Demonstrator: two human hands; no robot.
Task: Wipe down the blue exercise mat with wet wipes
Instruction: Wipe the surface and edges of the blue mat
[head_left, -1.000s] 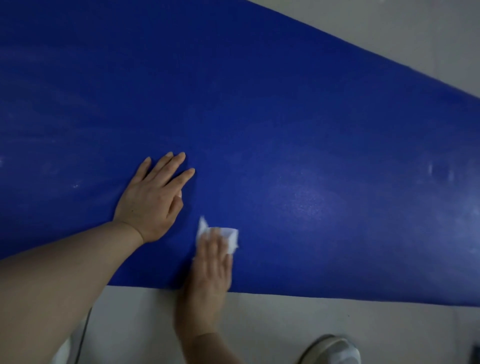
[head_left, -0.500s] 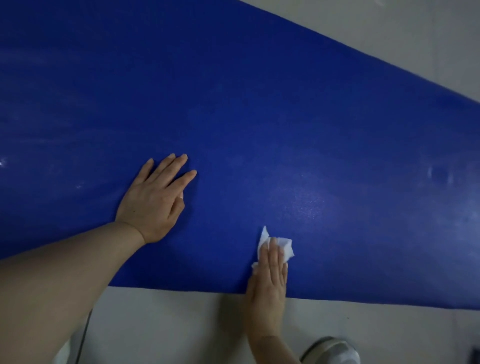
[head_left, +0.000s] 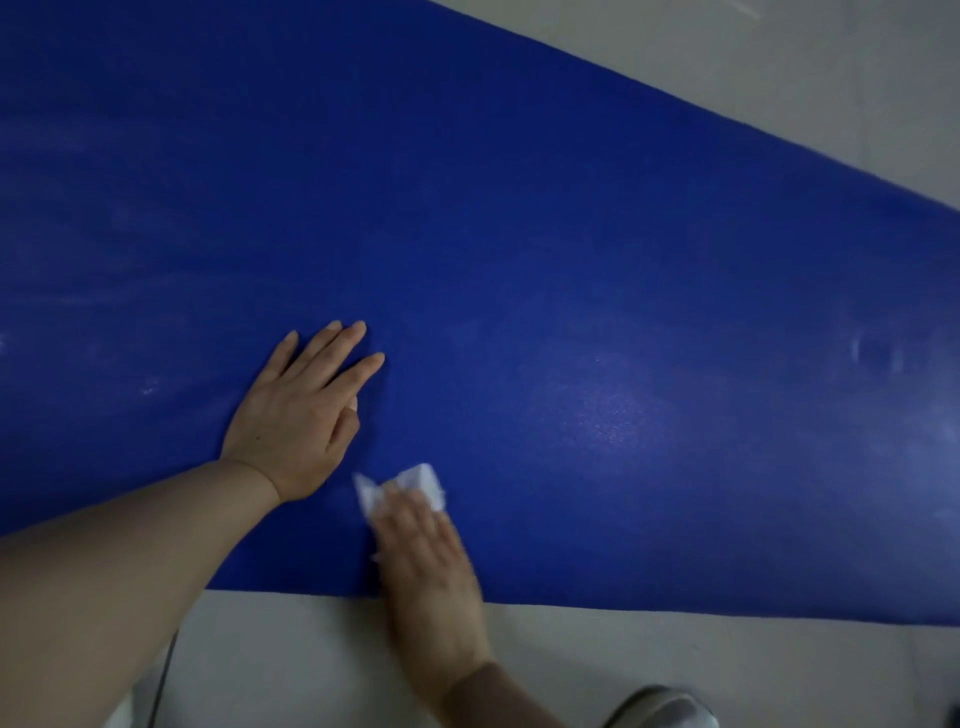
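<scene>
The blue exercise mat (head_left: 519, 234) lies flat on the floor and fills most of the head view. My left hand (head_left: 298, 415) rests flat on it with straight fingers, near its front edge. Just to the right, my right hand (head_left: 428, 566) presses a crumpled white wet wipe (head_left: 410, 486) onto the mat with straight fingers; the hand is blurred by motion. Most of the wipe is hidden under the fingers. Faint pale streaks mark the mat at the left and far right.
Pale grey floor (head_left: 649, 670) borders the mat in front and at the back right. A grey-white rounded object (head_left: 660, 709) sits at the bottom edge on the right. A thin dark cable (head_left: 163, 670) runs down at the bottom left.
My right hand has slid the wipe back to the left along the mat's front edge, after sweeping right half a second ago. My left hand has stayed in place.
</scene>
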